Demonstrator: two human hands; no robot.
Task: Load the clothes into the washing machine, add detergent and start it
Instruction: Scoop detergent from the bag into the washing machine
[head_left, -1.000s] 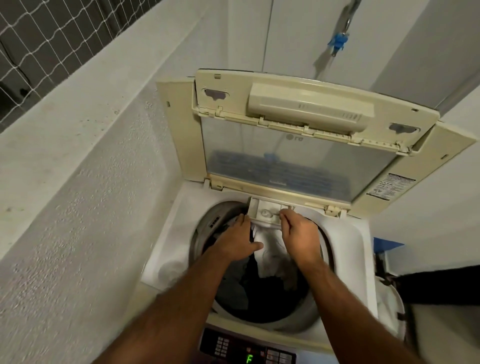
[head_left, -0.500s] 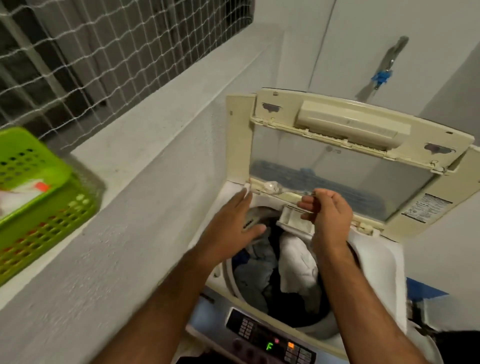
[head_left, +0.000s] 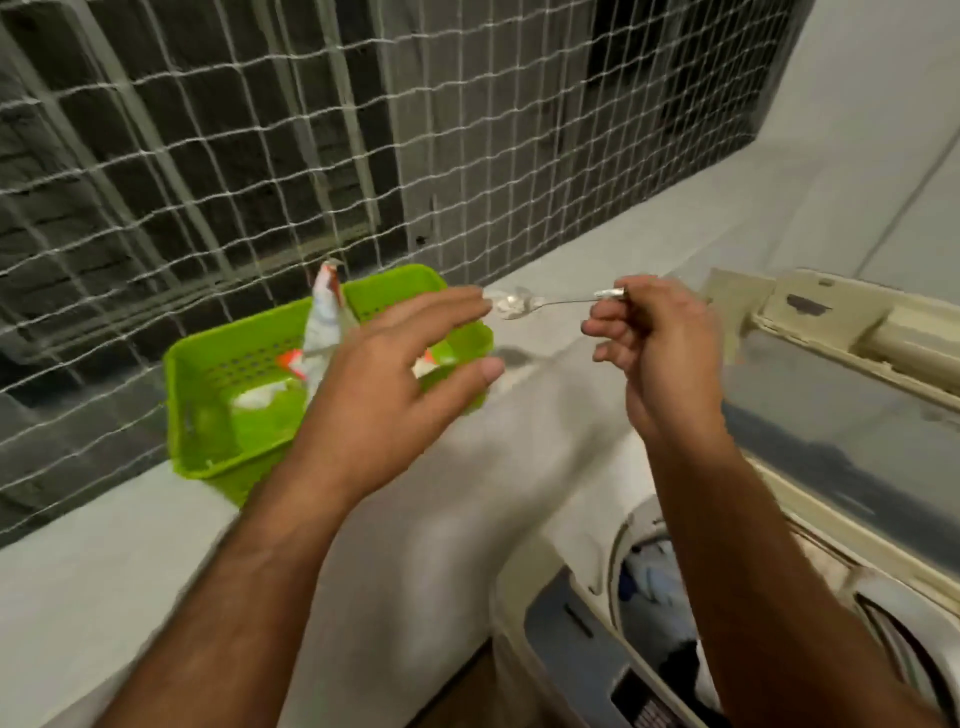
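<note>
The right hand (head_left: 660, 358) had its grip closed on the handle end of a metal spoon (head_left: 540, 303), pinched between thumb and curled fingers, the spoon lying level with its bowl pointing left. White residue showed in the bowl, too blurred to identify. The left hand (head_left: 395, 384) was held in the air with fingers spread and relaxed, gripping nothing; its fingertips reached up close to the spoon's bowl, though whether they touched it could not be told.

Behind the left hand sat a green plastic basket (head_left: 218, 395) on a pale concrete ledge (head_left: 649, 249), with a white and orange detergent pouch (head_left: 324, 317) standing upright inside it. A white net (head_left: 260, 130) covered the window grille beyond the ledge.

To the lower right stood the washing machine (head_left: 566, 639), its lid (head_left: 841, 384) raised. Clothes (head_left: 649, 587), blue and dark, lay inside the drum, partly hidden by the right forearm.
</note>
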